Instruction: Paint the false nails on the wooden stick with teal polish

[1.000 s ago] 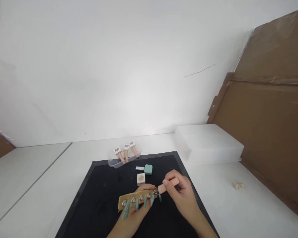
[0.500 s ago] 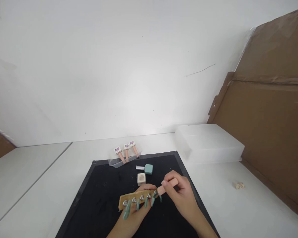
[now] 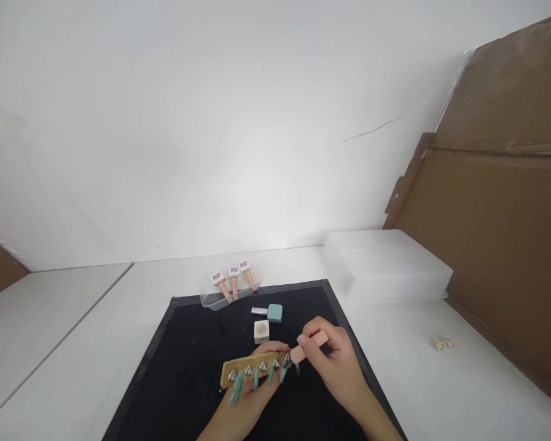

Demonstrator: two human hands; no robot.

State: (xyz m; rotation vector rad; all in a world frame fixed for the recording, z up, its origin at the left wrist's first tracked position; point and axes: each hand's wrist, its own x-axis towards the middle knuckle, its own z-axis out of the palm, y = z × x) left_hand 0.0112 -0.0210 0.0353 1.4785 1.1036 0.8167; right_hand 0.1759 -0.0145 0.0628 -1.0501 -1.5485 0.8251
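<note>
My left hand (image 3: 245, 407) is closed around a tan wooden strip (image 3: 252, 362) with a row of metal knobs. Teal false nails (image 3: 236, 390) are fixed on the knobs and point toward me. Pinched in my right hand (image 3: 342, 370) is a pink nail polish brush cap (image 3: 298, 353), held by its handle at the strip's right end. Its brush tip is too small to make out beside the rightmost nails. Just beyond my left hand stands a small whitish square bottle (image 3: 261, 334). Behind that lies a teal polish bottle (image 3: 274, 313) with a pale cap.
A black mat (image 3: 183, 349) covers the middle of the white table. At its far edge, a clear tray (image 3: 215, 304) holds several pink-capped polish bottles (image 3: 234, 272). A translucent box (image 3: 390, 269) stands at the right, with small beige rings (image 3: 441, 343) nearer me and cardboard (image 3: 496, 214) beyond.
The brush cap's lower end has dipped slightly, and the wooden strip has shifted a touch to the right. Both hands keep their grips.
</note>
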